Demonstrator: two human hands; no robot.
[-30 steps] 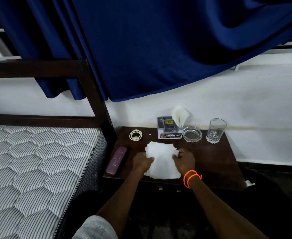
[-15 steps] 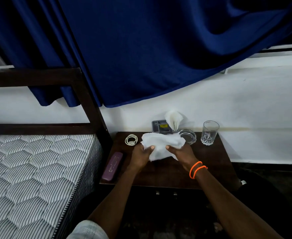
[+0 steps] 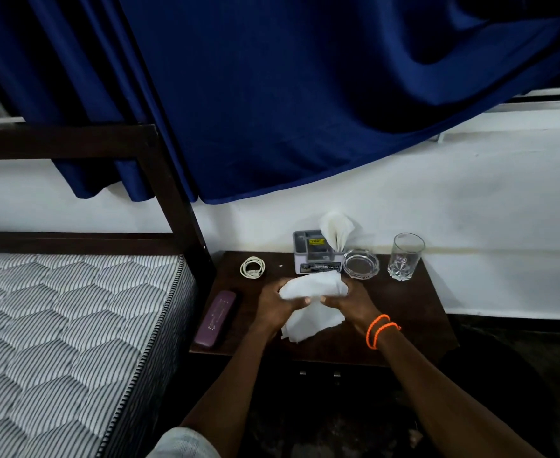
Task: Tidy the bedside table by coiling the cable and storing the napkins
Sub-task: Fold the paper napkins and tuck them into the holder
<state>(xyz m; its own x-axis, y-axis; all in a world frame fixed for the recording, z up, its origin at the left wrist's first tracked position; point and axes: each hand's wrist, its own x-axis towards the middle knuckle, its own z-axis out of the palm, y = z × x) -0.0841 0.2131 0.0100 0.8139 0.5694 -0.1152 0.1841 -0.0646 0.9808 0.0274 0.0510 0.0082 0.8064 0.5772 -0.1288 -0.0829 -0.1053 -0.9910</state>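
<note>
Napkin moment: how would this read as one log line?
step: folding napkin | left hand: grips napkin | right hand: grips napkin | cable: coiled on table | holder: one napkin inside

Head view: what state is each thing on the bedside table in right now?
Cable: coiled, on table.
Napkins: bunched, gripped by left hand and right hand.
Holder: one napkin upright inside.
Ashtray: looks empty.
Glass: upright, looks empty.
Purple case: closed, lying flat.

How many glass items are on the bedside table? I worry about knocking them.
2: a clear ashtray beside the grey holder, and a drinking glass at the back right corner.
</note>
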